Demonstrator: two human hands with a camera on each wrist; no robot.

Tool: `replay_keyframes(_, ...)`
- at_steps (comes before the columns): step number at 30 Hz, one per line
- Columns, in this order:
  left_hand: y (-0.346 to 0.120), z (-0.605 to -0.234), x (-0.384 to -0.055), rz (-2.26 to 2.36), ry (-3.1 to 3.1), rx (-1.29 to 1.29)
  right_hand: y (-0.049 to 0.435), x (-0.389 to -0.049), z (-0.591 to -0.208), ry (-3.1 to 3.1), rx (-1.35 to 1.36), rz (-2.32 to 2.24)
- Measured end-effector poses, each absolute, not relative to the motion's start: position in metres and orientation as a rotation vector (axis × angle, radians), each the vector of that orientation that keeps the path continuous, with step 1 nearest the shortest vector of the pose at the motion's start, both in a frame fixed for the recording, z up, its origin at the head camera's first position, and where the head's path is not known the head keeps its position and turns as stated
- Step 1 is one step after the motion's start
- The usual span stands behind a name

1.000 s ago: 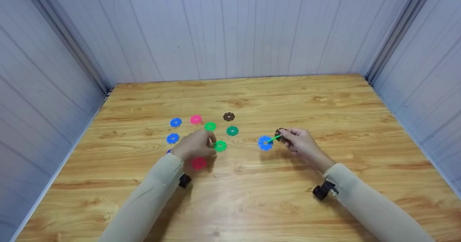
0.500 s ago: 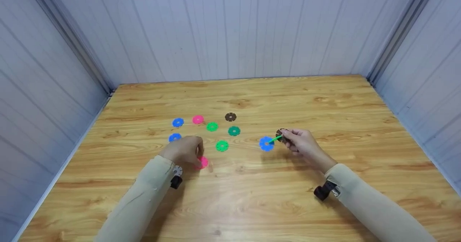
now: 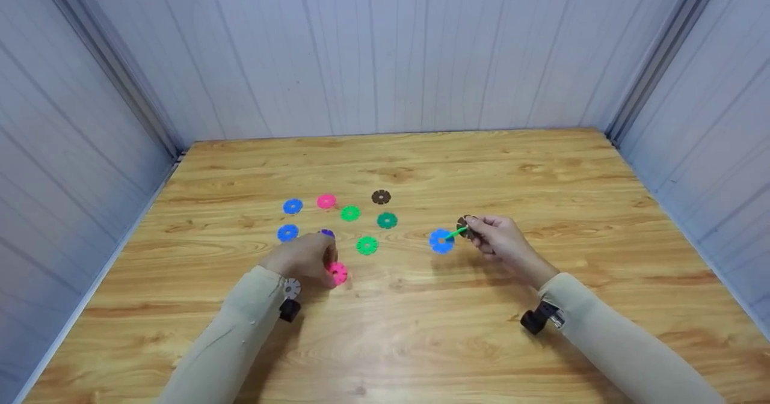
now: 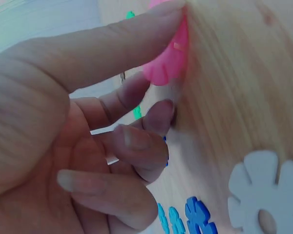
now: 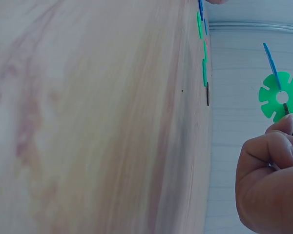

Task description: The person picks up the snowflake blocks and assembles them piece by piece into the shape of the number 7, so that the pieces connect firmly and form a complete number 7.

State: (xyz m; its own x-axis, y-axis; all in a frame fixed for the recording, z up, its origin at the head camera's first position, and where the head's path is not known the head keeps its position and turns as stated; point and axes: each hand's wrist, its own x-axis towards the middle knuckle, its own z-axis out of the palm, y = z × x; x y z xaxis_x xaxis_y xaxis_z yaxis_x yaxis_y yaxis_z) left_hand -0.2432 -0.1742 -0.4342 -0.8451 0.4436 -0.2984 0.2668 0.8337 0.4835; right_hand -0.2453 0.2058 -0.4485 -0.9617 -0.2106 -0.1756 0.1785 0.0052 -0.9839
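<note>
My left hand (image 3: 304,255) pinches a pink slotted disc (image 3: 338,273) by its edge, between thumb and fingers. In the left wrist view the pink disc (image 4: 167,63) stands tilted up at the wood surface, partly behind the thumb. My right hand (image 3: 504,238) grips a brown slotted disc (image 3: 462,226) at the end of a small chain of interlocking discs. Slotted into the brown one is a green disc (image 5: 272,95), seen nearly edge-on from the head. A blue disc (image 3: 442,241) forms the chain's left end, raised over its shadow.
On the wooden table (image 3: 421,344) lie several loose slotted discs: blue (image 3: 288,232), pink (image 3: 326,201), light green (image 3: 367,245), dark green (image 3: 387,220) and brown (image 3: 381,196). A dark blue disc (image 3: 327,233) peeks out behind my left hand; a white one (image 4: 263,190) lies near that wrist. Panel walls surround the table.
My left hand has moved left and nearer, away from the light green disc, and has taken hold of the pink disc, tipping it up. The right hand keeps its chain almost still.
</note>
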Motion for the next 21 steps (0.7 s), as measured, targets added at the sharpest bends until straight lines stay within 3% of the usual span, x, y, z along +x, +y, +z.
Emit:
replay_keyframes(9, -0.165, -0.436, -0.246, 0.805, 2.604, 0.618, 0.206, -0.245, -0.446, 1.989, -0.038, -2.037)
replay_keyframes(21, -0.129, -0.435, -0.24, 1.353, 2.485, 0.413, 0.201, -0.245, -0.445, 1.955, 0.008, -2.057)
